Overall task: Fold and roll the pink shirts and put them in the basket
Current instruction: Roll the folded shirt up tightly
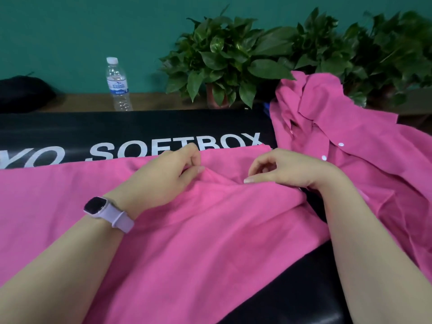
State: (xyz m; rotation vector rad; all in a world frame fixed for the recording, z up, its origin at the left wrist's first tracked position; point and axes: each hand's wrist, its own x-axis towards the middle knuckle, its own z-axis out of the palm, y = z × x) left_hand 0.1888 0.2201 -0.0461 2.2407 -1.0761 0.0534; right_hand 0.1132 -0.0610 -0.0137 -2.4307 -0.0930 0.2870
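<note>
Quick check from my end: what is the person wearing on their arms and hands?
Both forearms are bare, no sleeves or gloves in view. The left hand has a smartwatch on its wrist, dark square screen, pale lilac band. The right hand wears nothing visible.

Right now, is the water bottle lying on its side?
No, the water bottle stands upright, cap on top, on the ledge behind the black surface.

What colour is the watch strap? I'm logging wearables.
Pale lilac strap, on the left wrist; the head view shows it.
</note>
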